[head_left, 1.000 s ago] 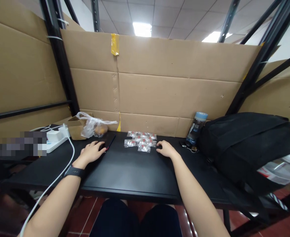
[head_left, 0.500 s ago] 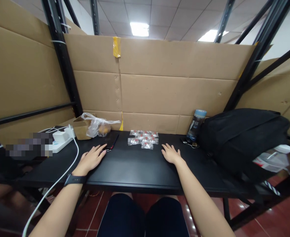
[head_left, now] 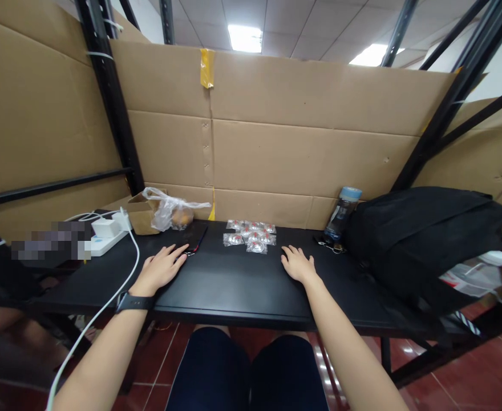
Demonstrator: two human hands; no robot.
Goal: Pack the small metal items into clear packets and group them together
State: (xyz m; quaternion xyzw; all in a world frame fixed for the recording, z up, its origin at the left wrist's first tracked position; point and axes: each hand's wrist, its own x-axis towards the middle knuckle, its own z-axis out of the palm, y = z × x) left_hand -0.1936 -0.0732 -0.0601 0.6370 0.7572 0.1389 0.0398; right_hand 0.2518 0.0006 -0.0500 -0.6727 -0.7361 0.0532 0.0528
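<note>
My left hand [head_left: 160, 270] lies flat on the black table [head_left: 234, 285], fingers stretched out and holding nothing. Its fingertips are beside a dark flat object [head_left: 195, 237], perhaps a phone, with a small metal ring or clip at its near end. My right hand [head_left: 297, 264] also rests flat, with fingers apart and nothing in it. Between the hands, farther back, lies a cluster of several small clear plastic packets [head_left: 253, 235] with silvery and red contents. The right fingertips are just short of the packets, to their right and nearer me. A dark watch [head_left: 134, 301] is on my left wrist.
A bottle with a blue lid [head_left: 340, 214], keys [head_left: 330, 246] and a black backpack [head_left: 422, 240] stand at the right. Left are a tied plastic bag [head_left: 174, 211], a cardboard box [head_left: 143, 216], and a white power strip [head_left: 105, 242] with a cable [head_left: 122, 285]. Cardboard panels [head_left: 272, 148] wall the back.
The camera view has tilted slightly downward, so the table items appear a little higher and slightly to the right. Both hands stay flat in about the same places; the packets have not moved.
</note>
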